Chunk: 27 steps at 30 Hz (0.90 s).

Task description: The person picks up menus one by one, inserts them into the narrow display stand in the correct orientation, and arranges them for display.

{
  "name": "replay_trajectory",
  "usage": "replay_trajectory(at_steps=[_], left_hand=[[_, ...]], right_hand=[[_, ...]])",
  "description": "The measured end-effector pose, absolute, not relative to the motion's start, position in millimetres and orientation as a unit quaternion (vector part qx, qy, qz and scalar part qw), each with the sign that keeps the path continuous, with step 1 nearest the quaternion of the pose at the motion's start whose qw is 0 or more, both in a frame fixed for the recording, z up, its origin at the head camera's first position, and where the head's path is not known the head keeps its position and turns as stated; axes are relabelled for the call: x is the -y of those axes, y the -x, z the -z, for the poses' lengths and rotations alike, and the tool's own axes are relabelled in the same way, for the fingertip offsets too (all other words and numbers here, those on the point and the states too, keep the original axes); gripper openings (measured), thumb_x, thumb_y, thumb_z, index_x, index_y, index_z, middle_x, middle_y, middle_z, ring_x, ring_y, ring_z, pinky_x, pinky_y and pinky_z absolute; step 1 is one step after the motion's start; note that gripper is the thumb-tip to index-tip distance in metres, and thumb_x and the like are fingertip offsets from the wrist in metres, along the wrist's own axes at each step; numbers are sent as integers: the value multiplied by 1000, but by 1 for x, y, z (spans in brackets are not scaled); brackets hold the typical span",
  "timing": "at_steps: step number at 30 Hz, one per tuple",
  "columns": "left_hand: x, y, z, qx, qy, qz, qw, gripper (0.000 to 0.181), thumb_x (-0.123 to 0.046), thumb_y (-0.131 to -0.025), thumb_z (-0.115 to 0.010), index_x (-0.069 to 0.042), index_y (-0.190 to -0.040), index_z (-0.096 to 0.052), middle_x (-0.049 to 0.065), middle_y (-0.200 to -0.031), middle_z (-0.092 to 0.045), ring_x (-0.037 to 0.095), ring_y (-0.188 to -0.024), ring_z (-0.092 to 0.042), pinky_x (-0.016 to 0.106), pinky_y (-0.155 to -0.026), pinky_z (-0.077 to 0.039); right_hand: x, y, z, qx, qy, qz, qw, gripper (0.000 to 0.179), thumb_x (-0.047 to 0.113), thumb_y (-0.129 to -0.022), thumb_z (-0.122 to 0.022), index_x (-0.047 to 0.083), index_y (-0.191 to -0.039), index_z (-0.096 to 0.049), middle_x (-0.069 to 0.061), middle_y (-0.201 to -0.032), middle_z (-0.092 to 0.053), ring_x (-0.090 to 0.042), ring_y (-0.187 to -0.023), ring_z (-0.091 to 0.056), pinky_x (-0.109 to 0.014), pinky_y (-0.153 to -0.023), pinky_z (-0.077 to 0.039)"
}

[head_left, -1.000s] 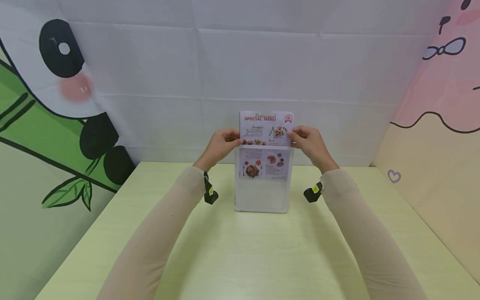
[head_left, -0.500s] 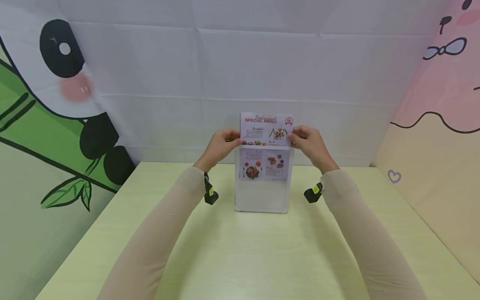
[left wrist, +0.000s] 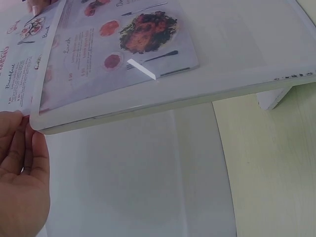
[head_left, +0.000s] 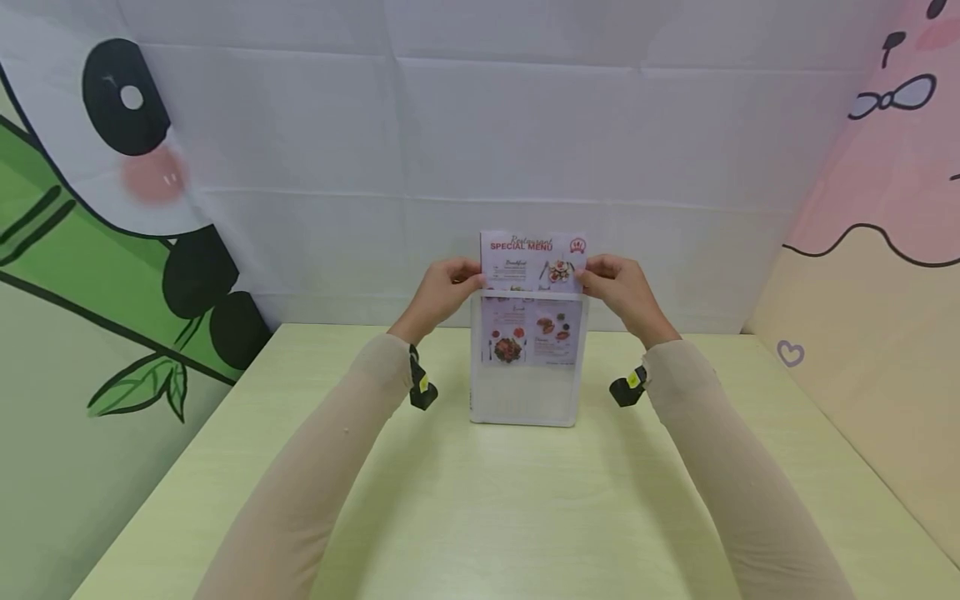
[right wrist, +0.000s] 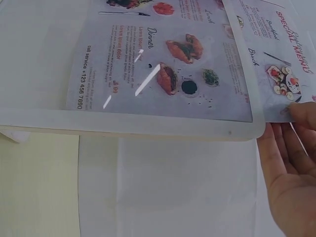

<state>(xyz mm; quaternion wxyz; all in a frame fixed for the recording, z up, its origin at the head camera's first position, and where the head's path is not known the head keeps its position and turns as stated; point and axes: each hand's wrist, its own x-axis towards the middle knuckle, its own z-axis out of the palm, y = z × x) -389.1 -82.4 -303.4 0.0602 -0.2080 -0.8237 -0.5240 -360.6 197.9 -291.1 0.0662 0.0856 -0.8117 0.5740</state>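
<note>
A printed menu sheet [head_left: 529, 262] headed "Special Menu" stands upright, its lower part inside a clear, white-edged display stand [head_left: 522, 396]. The upper part sticks out above the stand's top edge. My left hand [head_left: 444, 292] pinches the sheet's left edge just above the stand's top corner. On the opposite side my right hand [head_left: 619, 287] pinches the right edge at about the same height. Through the clear front, in the right wrist view, the menu's Dinner section [right wrist: 170, 64] shows. The left wrist view shows the sheet's bottom corner [left wrist: 190, 64] partway down the stand.
The stand is on a pale yellow-green table [head_left: 480, 508], near its back edge. Behind it hangs a white cloth backdrop [head_left: 517, 125]. Cartoon-printed panels flank the table, a green panel [head_left: 67, 242] at left and a pink and cream panel [head_left: 870, 267] at right.
The menu sheet has slid a little lower into the stand, so less of it shows above the top edge. Both hands keep their pinch at the sides; the stand stays in place.
</note>
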Motion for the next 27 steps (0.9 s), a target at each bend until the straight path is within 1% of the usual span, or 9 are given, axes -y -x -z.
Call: replay_trajectory(at_steps=[7, 9, 14, 18, 23, 27], left_hand=[[83, 387, 302, 822, 209, 526, 58, 21, -17, -96, -59, -4, -112, -65, 12, -114, -65, 24, -104, -59, 41, -95, -48], [83, 387, 302, 823, 208, 526, 56, 22, -17, -97, -59, -4, -113, -65, 11, -114, -65, 24, -104, -59, 40, -95, -48], [83, 387, 302, 823, 210, 526, 57, 22, -17, -96, -59, -4, -113, -65, 12, -114, -65, 25, -105, -59, 41, -95, -48], [83, 386, 302, 823, 212, 524, 58, 21, -17, -96, -59, -4, -112, -65, 12, -114, -65, 25, -105, -59, 40, -94, -49], [84, 387, 304, 822, 218, 523, 60, 22, -16, -96, -59, -3, -113, -64, 13, -113, -65, 25, -103, -59, 39, -92, -49], [83, 389, 305, 820, 221, 524, 62, 23, -15, -96, -59, -3, -115, -63, 14, -112, -65, 25, -102, -59, 38, -92, -49]], right_hand=[[-196, 360, 291, 807, -94, -577, 83, 37, 25, -97, -58, 4, -127, -55, -15, -115, -61, -21, -100, -63, -36, -94, -53], [-196, 361, 292, 805, -93, -579, 89, 34, 26, -97, -58, 5, -124, -56, -13, -113, -62, -21, -98, -63, -36, -92, -54], [-194, 363, 293, 801, -92, -584, 98, 30, 24, -97, -57, 3, -117, -57, -12, -109, -61, -19, -97, -62, -34, -90, -54], [-195, 363, 294, 800, -95, -585, 95, 30, 24, -97, -57, 0, -117, -57, -10, -109, -61, -17, -98, -61, -32, -90, -54], [-196, 361, 293, 803, -96, -581, 87, 32, 23, -96, -59, -2, -116, -59, -7, -107, -62, -13, -93, -63, -27, -89, -54], [-197, 359, 293, 809, -92, -574, 84, 33, 25, -95, -61, -3, -114, -60, -8, -107, -63, -11, -92, -64, -27, -91, -53]])
